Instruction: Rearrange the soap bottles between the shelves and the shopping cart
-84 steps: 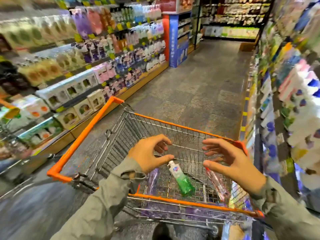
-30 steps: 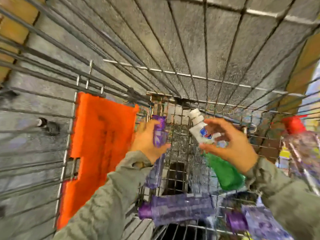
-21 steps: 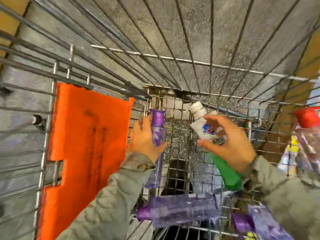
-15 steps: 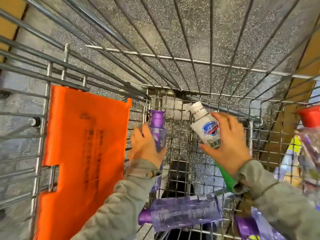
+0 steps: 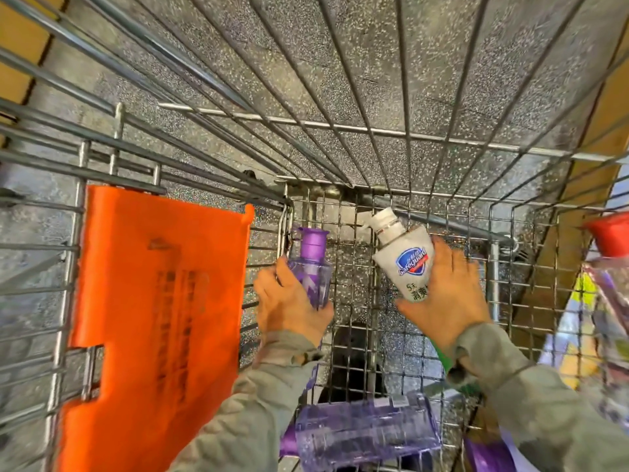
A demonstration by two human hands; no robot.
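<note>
Low in mid-frame, inside the wire shopping cart [image 5: 340, 127], the left grip [image 5: 289, 310] curls round one clear purple bottle [image 5: 312, 270] and the right grip [image 5: 449, 298] round one white, green-bottomed soap bottle [image 5: 405, 258]. Both bottles run lengthwise up the frame, caps uppermost, the white one's cap tilted left. A second purple bottle [image 5: 366, 434] lies crosswise at bottom centre, cap left; one red-capped bottle [image 5: 609, 235] shows at the right edge.
</note>
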